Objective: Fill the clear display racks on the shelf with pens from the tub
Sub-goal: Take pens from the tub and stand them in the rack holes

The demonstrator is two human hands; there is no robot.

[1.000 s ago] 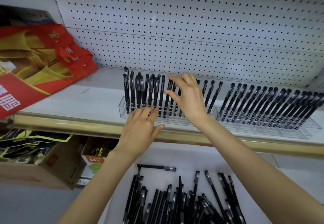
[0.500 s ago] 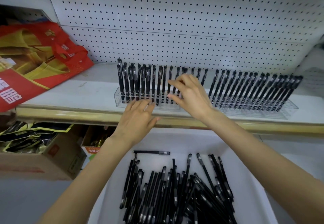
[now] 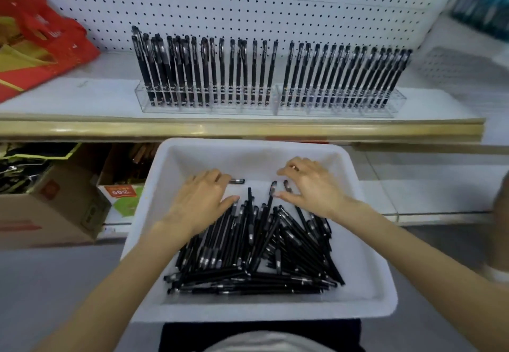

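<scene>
I see both hands inside the white tub [image 3: 275, 310], over the heap of black pens [image 3: 256, 244]. The left hand [image 3: 202, 199] lies flat, fingers spread, holding nothing. The right hand [image 3: 311, 186] has its fingers loosely bent and apart, also empty. The clear racks [image 3: 209, 106] stand on the shelf [image 3: 82, 98] above.

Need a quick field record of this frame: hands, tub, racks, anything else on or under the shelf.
left hand: open, fingers spread over the loose pens, partly covering a lone crosswise pen
right hand: open, fingers arched over pen tips, gripping nothing
tub: white, holds the loose pens in a pile
left rack: crowded at its left end, gaps toward the right
right rack: densely filled
shelf: both racks side by side, red bag at left
below shelf: cardboard box
</scene>
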